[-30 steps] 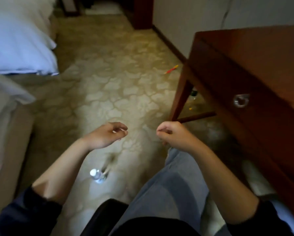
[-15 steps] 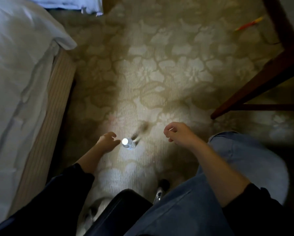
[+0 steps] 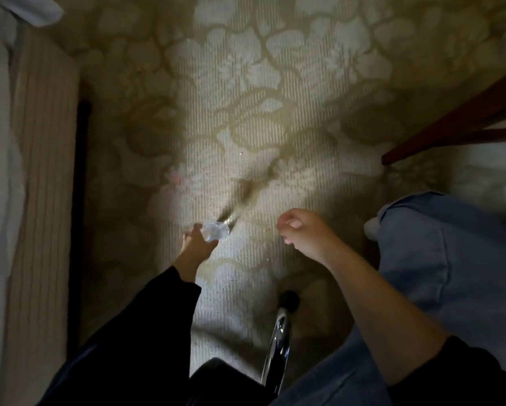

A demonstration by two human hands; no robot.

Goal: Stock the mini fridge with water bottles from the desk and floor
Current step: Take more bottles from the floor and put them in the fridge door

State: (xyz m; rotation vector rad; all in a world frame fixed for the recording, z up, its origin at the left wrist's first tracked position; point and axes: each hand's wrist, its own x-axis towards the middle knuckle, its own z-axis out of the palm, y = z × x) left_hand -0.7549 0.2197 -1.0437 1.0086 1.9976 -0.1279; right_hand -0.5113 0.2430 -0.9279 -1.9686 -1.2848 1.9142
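Evidently the job is just beginning: the left hand (image 3: 197, 247) is closing its fingers (image 3: 190, 232) around a water bottle (image 3: 215, 230) standing on the carpet (image 3: 245, 83), near the bed base (image 3: 40, 171). Beside the bottle, the right hand (image 3: 300, 230) is hanging curled and empty. No fridge is showing.

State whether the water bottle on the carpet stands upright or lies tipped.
Upright: the water bottle shows its round top to the downward-looking camera, left hand at its side.
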